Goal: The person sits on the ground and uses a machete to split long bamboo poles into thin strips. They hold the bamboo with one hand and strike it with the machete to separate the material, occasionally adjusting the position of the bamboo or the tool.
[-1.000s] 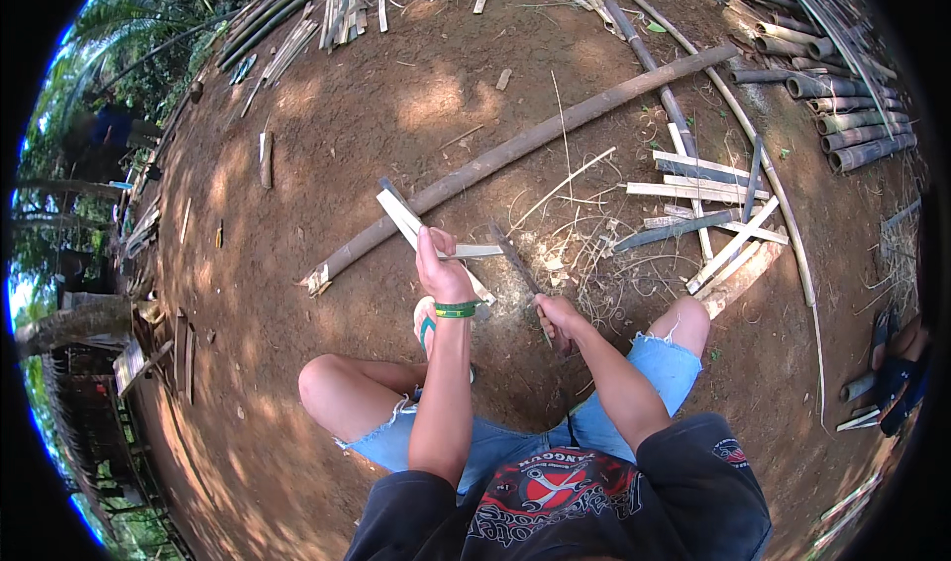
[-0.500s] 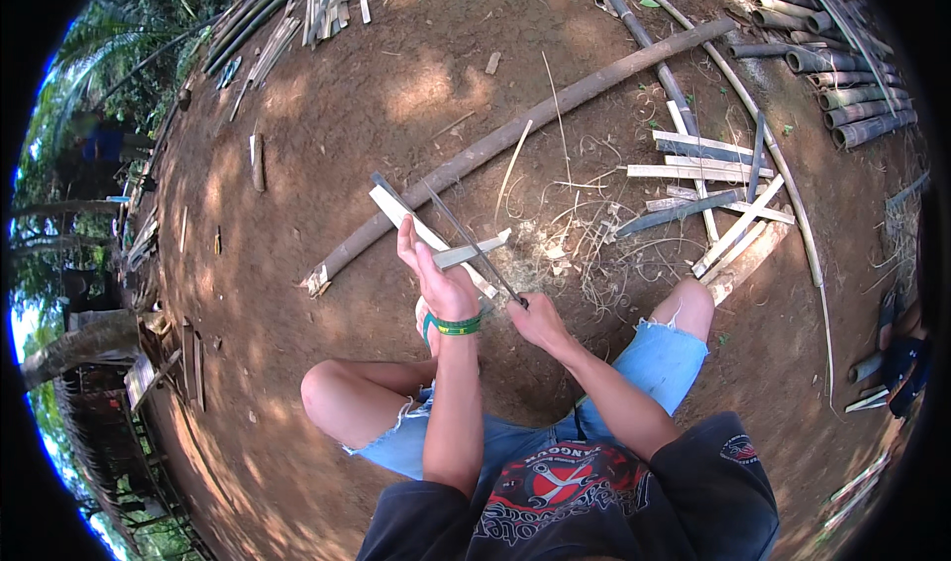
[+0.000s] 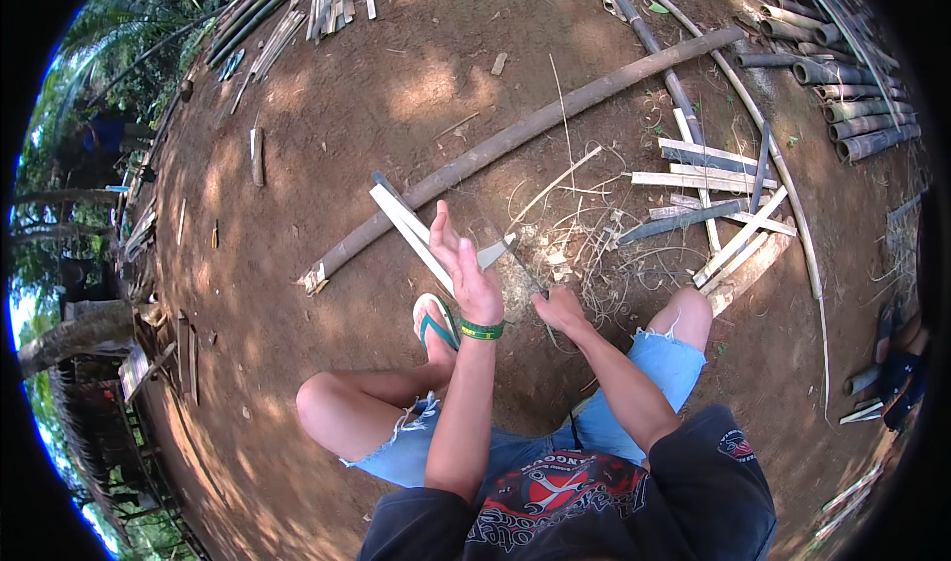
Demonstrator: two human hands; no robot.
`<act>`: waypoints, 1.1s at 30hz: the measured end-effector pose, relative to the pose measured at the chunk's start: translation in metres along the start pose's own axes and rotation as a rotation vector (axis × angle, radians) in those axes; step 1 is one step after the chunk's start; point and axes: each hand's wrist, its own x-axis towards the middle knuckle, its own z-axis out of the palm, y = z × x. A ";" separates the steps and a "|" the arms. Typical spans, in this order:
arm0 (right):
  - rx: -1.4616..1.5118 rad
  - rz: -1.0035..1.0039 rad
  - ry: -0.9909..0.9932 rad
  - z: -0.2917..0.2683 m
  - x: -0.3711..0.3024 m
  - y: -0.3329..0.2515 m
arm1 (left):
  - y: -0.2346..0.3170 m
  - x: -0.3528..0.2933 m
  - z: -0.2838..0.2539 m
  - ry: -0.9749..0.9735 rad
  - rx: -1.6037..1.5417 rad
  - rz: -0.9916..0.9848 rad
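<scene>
My left hand (image 3: 468, 276), with a green band at the wrist, is raised with its fingers stretched out. It is beside a pale split bamboo strip (image 3: 408, 226) whose far end rests across a long pole (image 3: 515, 137) on the ground. A short pale slat (image 3: 493, 252) shows just right of the hand; its other end is hidden behind the hand. My right hand (image 3: 561, 309) is closed round the handle of a long thin knife (image 3: 529, 274), its blade blurred and pointing up-left toward the slat.
Curly bamboo shavings (image 3: 594, 264) lie beyond my right hand. Several split slats (image 3: 708, 177) are piled at the right, near thick bamboo tubes (image 3: 872, 125). My sandalled foot (image 3: 436, 325) is left of my left hand. A person's arm shows at the far right edge.
My left hand has moved right along the strip, uncovering my sandalled foot. My right hand with the knife has shifted slightly right, and its blade looks more blurred.
</scene>
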 end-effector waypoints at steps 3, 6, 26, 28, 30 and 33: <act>0.069 0.028 -0.014 0.000 0.000 0.006 | 0.000 0.003 0.000 -0.011 0.026 -0.001; 0.326 0.002 0.008 0.027 0.032 0.067 | 0.000 0.012 0.002 0.027 -0.125 -0.017; 0.183 -0.028 0.136 0.045 0.026 0.061 | 0.007 0.022 -0.025 0.080 -0.208 -0.132; 0.566 0.181 -0.200 0.010 0.009 0.015 | 0.006 0.030 -0.035 0.115 -0.236 -0.149; 0.638 0.052 -0.167 -0.015 -0.019 -0.023 | 0.005 0.034 -0.041 0.114 -0.238 -0.127; 0.731 -0.277 -0.043 -0.028 -0.049 -0.060 | 0.006 0.031 -0.049 0.188 -0.266 -0.122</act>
